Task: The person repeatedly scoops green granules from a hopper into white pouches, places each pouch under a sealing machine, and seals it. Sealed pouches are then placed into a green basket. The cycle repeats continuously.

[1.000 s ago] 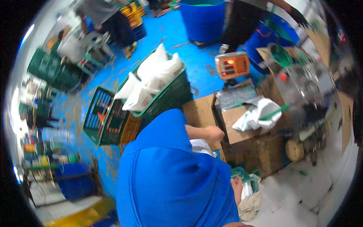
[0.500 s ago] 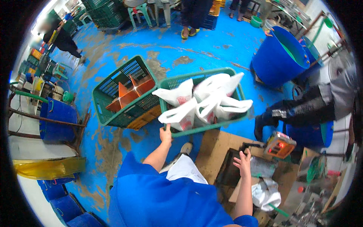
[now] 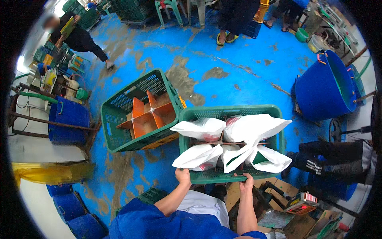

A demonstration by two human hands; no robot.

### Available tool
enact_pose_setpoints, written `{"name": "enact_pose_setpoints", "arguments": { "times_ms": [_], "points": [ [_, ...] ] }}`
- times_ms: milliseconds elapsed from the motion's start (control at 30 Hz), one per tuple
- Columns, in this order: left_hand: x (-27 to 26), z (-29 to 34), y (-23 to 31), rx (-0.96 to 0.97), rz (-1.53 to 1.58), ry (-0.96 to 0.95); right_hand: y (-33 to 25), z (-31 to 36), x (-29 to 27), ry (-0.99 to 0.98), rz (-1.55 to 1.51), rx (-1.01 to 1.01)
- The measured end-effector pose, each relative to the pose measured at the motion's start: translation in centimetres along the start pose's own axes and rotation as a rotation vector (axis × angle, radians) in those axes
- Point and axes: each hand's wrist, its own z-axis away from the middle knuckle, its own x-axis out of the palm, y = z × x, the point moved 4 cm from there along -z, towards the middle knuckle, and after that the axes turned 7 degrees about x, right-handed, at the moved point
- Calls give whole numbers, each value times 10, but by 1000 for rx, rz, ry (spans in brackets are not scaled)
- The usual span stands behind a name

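A green plastic crate (image 3: 213, 180) holds several white sacks (image 3: 256, 129) with red print, their tops gathered or folded over. My left hand (image 3: 183, 176) grips the near rim at its left end. Farther right on the same rim, the fingers of my right hand (image 3: 246, 181) are curled over the edge. Close by on the left, its corner by the first, stands a second green crate (image 3: 106, 129). Orange divider panels (image 3: 149, 115) cross inside it, and a yellow crate (image 3: 159, 142) shows beneath.
A scale display (image 3: 302, 203) with red digits stands beyond my right arm. One person's legs (image 3: 330, 157) are at the right, near a big blue tub (image 3: 324, 89). Another person (image 3: 79, 38) walks at far left. Yellow sandals (image 3: 226, 38) show at the back.
My right hand has come from beside the scale display to the crate's near rim. The loaded crate now lies squarer in front of me, my left hand still on it.
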Motion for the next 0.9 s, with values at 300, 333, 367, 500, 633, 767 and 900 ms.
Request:
{"name": "enact_pose_setpoints", "arguments": {
  "times_ms": [300, 333, 367, 500, 633, 767, 900],
  "points": [
    [69, -92, 108, 194, 19, -138, -6, -21, 119, -106, -82, -58],
    [71, -95, 130, 396, -29, -98, -9, -28, 136, -70, -44, -108],
    [74, -92, 148, 549, -74, -100, -12, -35, 155, -129, -68, -84],
    [37, -82, 197, 1067, -328, 260, -34, -50, 221, -428, 30, -69],
    [43, -123, 196, 669, -825, -188, -72, -38, 224, -319, 859, -131],
    [57, -142, 188, 897, -1127, -428, -65, 1, 158, -467, 1325, -523],
    [42, -117, 152, 1198, -1115, -494, -35, 57, -3, -330, 1388, -485]
  ]
}}
